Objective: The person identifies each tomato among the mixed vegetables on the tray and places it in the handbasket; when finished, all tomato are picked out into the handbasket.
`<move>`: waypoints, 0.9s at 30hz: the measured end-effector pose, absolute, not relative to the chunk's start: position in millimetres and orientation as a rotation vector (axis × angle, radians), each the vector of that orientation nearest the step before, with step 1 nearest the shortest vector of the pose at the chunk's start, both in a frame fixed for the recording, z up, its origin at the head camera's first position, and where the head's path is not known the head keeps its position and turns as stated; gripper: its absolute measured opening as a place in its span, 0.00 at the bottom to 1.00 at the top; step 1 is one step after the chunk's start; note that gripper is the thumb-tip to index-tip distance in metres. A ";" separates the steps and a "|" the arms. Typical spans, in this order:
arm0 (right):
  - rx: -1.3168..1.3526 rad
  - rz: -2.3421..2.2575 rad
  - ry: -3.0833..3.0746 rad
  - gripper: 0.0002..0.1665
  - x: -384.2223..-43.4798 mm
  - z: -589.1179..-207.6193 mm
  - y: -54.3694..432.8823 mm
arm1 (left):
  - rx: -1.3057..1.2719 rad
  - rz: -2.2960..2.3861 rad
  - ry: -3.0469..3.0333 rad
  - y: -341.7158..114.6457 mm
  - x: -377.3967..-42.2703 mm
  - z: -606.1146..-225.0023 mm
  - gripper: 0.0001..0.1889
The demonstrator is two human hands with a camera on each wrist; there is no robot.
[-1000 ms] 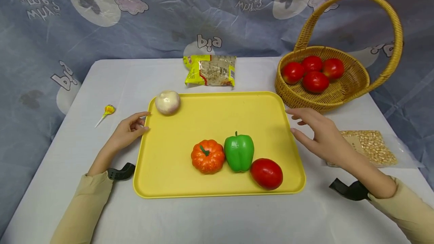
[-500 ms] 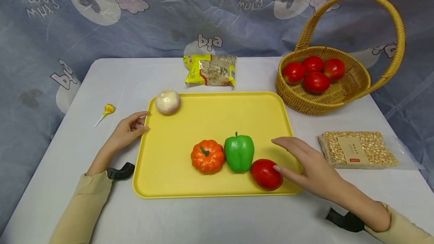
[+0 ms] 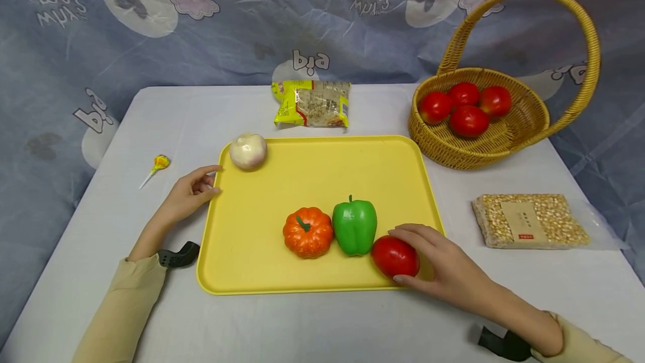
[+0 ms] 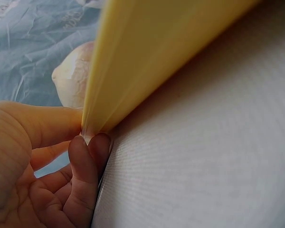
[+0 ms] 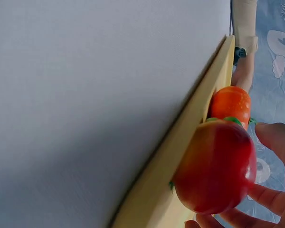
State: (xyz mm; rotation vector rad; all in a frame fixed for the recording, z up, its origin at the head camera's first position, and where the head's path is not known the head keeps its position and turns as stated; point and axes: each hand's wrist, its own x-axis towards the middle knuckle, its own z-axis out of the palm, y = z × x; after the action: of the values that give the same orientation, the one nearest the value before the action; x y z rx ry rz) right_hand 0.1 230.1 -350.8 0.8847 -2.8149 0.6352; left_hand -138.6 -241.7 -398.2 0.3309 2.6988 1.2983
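Observation:
In the head view my right hand point(image 3: 443, 268) reaches around a glossy red tomato point(image 3: 395, 256) at the tray's lower right, fingers on its far side and thumb on its near side. The right wrist view shows fingertips against the tomato point(image 5: 218, 166), the thumb close to it. My left hand point(image 3: 188, 195) grips the left rim of a yellow tray point(image 3: 322, 170); in the left wrist view thumb and curled fingers meet at the tray's edge point(image 4: 99, 104). Also on the tray are a green bell pepper point(image 3: 355, 227), an orange pumpkin point(image 3: 308, 233) and a whitish onion point(image 3: 248, 151).
A wicker basket point(image 3: 448, 153) with several red tomatoes point(image 3: 468, 121) stands at the back right. Below it lies a clear bag of yellow grains point(image 3: 534, 222). Behind the tray is a yellow snack packet point(image 3: 312, 103). A lollipop point(image 3: 160, 162) lies at the left.
My right hand has moved from the tray's right edge down and left to the red tomato, uncovering the bag of grains. My left hand stays at the tray's rim.

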 end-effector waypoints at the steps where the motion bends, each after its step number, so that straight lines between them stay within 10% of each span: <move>1: 0.887 0.644 -2.810 0.43 0.4 -352.2 229.7 | 0.334 1.302 2.697 -238.9 -136.3 -393.1 0.24; 27: 0.873 0.707 -2.825 0.43 2.1 -351.7 235.2 | 0.359 1.314 2.700 -246.1 -142.8 -406.4 0.24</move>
State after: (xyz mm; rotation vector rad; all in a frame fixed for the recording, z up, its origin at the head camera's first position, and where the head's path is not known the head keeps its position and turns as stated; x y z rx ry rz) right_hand 2.1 235.2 -351.7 0.8728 -2.8245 0.7070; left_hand -142.8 -246.1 -406.4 0.3585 2.6998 1.3138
